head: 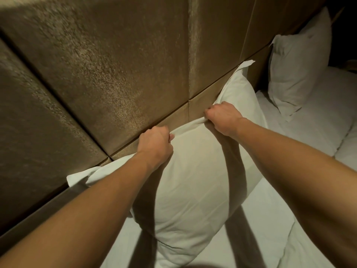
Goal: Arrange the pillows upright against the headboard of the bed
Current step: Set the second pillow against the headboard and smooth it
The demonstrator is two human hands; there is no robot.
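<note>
Brown padded headboard is filling the view. I'm watching the left hand and right hand, fingers curled, pinching the top edge of the white pillow; it's standing plump and creased against the headboard.

the white bed bears a near pillow and a far pillow, both apparently leaning on the headboard.

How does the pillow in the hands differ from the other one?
The left hand and right hand grip the near pillow by its top edge; the far pillow stands untouched. The near pillow is brightly lit, the far pillow shadowed. Both are white, against the headboard.
</note>
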